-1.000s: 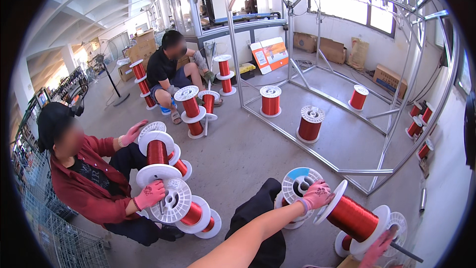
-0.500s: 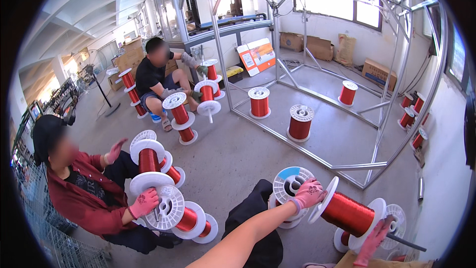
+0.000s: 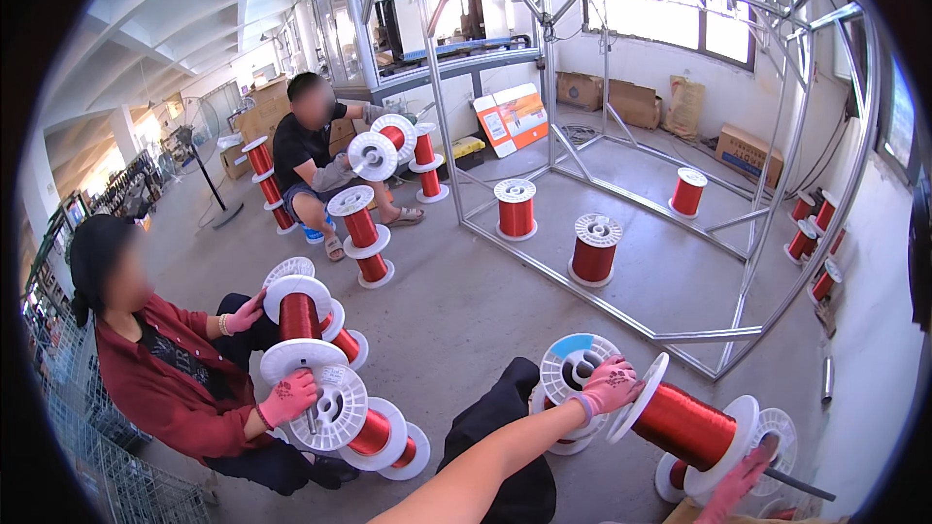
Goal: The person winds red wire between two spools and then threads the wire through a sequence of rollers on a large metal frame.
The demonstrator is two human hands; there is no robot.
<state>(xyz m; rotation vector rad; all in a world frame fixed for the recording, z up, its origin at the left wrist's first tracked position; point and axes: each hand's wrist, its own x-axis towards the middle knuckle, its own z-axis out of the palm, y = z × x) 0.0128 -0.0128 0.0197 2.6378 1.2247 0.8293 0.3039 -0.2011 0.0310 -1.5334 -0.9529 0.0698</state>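
The left forearm extends obliquely from the lower edge toward the upper right, with the back of the pink-gloved left hand [image 3: 612,385] uppermost and the fingers directed at the outer face of the left flange of the red-wire spool [image 3: 687,424]; whether they are clamped cannot be told. The spool is positioned between both hands, tilted down to the right, beside a blue-patched spool [image 3: 555,374]. The right hand [image 3: 740,483] is placed low at the right flange, near the projecting dark rod [image 3: 804,487], its finger closure likewise indeterminable.
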